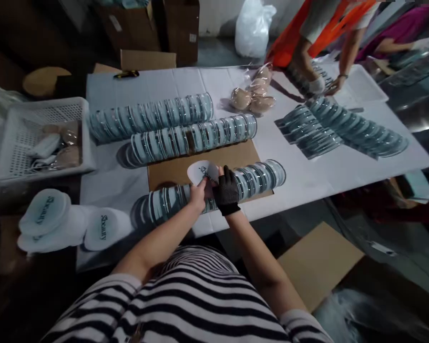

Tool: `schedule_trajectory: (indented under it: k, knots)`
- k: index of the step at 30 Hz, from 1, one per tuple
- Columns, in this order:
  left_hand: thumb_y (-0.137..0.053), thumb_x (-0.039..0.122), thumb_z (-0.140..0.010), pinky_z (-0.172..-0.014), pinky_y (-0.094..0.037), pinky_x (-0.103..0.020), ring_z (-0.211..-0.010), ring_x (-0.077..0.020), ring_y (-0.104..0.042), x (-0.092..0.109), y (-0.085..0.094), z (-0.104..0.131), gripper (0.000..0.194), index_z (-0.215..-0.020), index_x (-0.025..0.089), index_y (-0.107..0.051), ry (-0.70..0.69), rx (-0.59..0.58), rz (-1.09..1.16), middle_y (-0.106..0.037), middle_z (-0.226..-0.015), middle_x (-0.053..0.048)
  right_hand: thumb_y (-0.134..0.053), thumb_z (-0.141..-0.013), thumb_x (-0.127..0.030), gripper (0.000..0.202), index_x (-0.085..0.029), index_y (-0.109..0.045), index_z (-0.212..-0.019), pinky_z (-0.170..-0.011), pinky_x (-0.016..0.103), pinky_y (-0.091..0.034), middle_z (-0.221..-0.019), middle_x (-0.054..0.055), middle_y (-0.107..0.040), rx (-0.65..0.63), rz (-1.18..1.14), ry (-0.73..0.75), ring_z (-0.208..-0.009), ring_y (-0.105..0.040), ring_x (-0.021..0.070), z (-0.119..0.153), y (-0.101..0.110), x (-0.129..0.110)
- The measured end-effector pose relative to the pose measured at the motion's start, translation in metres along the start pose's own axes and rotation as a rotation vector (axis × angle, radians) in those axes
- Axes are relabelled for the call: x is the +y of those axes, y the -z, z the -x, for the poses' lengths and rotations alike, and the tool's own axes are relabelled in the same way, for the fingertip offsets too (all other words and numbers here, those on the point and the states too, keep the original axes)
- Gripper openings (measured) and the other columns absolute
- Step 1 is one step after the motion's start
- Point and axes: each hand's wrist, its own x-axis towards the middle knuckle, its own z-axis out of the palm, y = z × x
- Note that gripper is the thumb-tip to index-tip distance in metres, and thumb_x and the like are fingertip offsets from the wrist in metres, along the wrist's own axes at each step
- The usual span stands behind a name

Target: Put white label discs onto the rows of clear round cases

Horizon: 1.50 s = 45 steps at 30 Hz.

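My bare left hand (198,195) pinches the lower edge of a white rounded card (202,170) with dark lettering, thumb on top. In a black fingerless glove, my right hand (229,190) is closed at the card's right edge, its thumb against it. Both hands are over the nearest row of clear plastic containers (260,177), which hides partly behind them. Something dark pinkish shows between the hands, too shadowed to name. This row lies partly on a flat cardboard sheet (203,159).
Farther back lie two more container rows (153,114) and bagged beige pads (253,97). At left are a white basket (87,138) and stacked printed containers (45,214). A utility knife (126,75) lies at the far edge. A co-worker's hands (318,85) work at back right.
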Motion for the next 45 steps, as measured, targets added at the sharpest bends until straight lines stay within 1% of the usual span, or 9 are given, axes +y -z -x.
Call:
schedule_trajectory:
  k: [3,7,12,17,25,32,38,42,45]
  knots:
    - [-0.065,0.011,-0.087,-0.105,-0.049,-0.037,-0.109,-0.0216,-0.069,-0.007,0.0,0.004,0.014,-0.099,0.016,-0.069,0.032,0.039,0.03,-0.075,-0.105,-0.009,-0.053,-0.091,-0.023,0.052,-0.006,-0.052,-0.14,-0.114,0.05,-0.036,-0.15,0.021,-0.046,-0.07,-0.005,0.011,-0.141,-0.038,0.0339,-0.01,-0.003,-0.007]
    - [-0.063,0.011,-0.088,-0.099,-0.054,-0.038,-0.098,-0.0203,-0.072,-0.004,0.001,0.007,0.015,-0.101,0.014,-0.069,0.112,0.013,0.039,-0.076,-0.095,-0.008,-0.039,-0.096,-0.02,0.038,-0.011,-0.067,-0.12,-0.1,0.038,-0.049,-0.121,0.015,-0.069,-0.143,-0.117,-0.109,-0.113,-0.062,0.0238,-0.01,0.005,-0.004]
    - [-0.06,0.016,-0.093,-0.097,-0.055,-0.04,-0.101,-0.0191,-0.071,0.032,0.004,-0.018,0.024,-0.116,0.02,-0.065,0.079,0.029,0.107,-0.073,-0.112,-0.007,-0.034,-0.098,-0.026,0.044,-0.012,-0.066,-0.124,-0.096,0.039,-0.052,-0.116,0.015,-0.071,0.045,-0.025,-0.442,-0.108,-0.066,0.0263,0.056,0.041,0.03]
    - [-0.06,0.015,-0.094,-0.102,-0.051,-0.049,-0.108,-0.0225,-0.067,0.049,0.016,-0.045,0.035,-0.129,0.018,-0.059,0.112,0.08,0.129,-0.069,-0.122,-0.01,-0.05,-0.093,-0.029,0.04,-0.026,-0.067,-0.129,-0.086,0.039,-0.053,-0.105,0.01,-0.075,-0.412,0.055,-0.265,-0.095,-0.07,0.029,0.132,0.042,0.02]
    - [-0.062,0.013,-0.092,-0.099,-0.053,-0.045,-0.106,-0.0233,-0.068,0.04,0.023,-0.047,0.033,-0.124,0.018,-0.063,0.08,0.075,0.133,-0.073,-0.114,-0.008,-0.037,-0.103,-0.038,0.041,-0.023,-0.061,-0.132,-0.082,0.034,-0.049,-0.107,0.013,-0.074,-0.542,0.162,-0.25,-0.095,-0.07,0.0243,0.06,-0.023,-0.022]
    - [-0.067,0.015,-0.087,-0.1,-0.053,-0.048,-0.113,-0.0265,-0.068,0.036,0.026,-0.046,0.038,-0.124,0.019,-0.064,0.062,0.075,0.137,-0.072,-0.12,-0.011,-0.035,-0.104,-0.039,0.039,-0.021,-0.06,-0.127,-0.072,0.031,-0.047,-0.096,0.012,-0.075,-0.641,0.219,-0.394,-0.086,-0.071,0.024,0.08,-0.02,-0.02]
    - [-0.067,0.013,-0.086,-0.103,-0.052,-0.047,-0.116,-0.0257,-0.066,0.032,0.029,-0.047,0.039,-0.124,0.02,-0.064,0.044,0.061,0.164,-0.073,-0.118,-0.01,-0.03,-0.104,-0.043,0.044,-0.023,-0.058,-0.13,-0.082,0.037,-0.051,-0.107,0.014,-0.074,-0.659,0.227,-0.433,-0.096,-0.071,0.0272,0.059,-0.04,-0.019]
    - [-0.072,0.016,-0.084,-0.1,-0.054,-0.045,-0.112,-0.0247,-0.068,0.031,0.03,-0.047,0.04,-0.123,0.019,-0.065,0.007,0.072,0.157,-0.073,-0.119,-0.011,-0.039,-0.102,-0.035,0.037,-0.02,-0.061,-0.127,-0.09,0.045,-0.051,-0.112,0.017,-0.072,-0.734,0.025,-0.418,-0.102,-0.07,0.0287,0.052,-0.036,-0.019]
    - [-0.073,0.018,-0.083,-0.098,-0.055,-0.042,-0.107,-0.024,-0.07,0.029,0.03,-0.045,0.039,-0.121,0.018,-0.066,-0.012,0.075,0.15,-0.074,-0.114,-0.011,-0.047,-0.098,-0.024,0.031,-0.016,-0.062,-0.123,-0.075,0.036,-0.056,-0.091,0.012,-0.075,-0.846,-0.22,-0.402,-0.08,-0.072,0.0219,0.055,-0.028,-0.015]
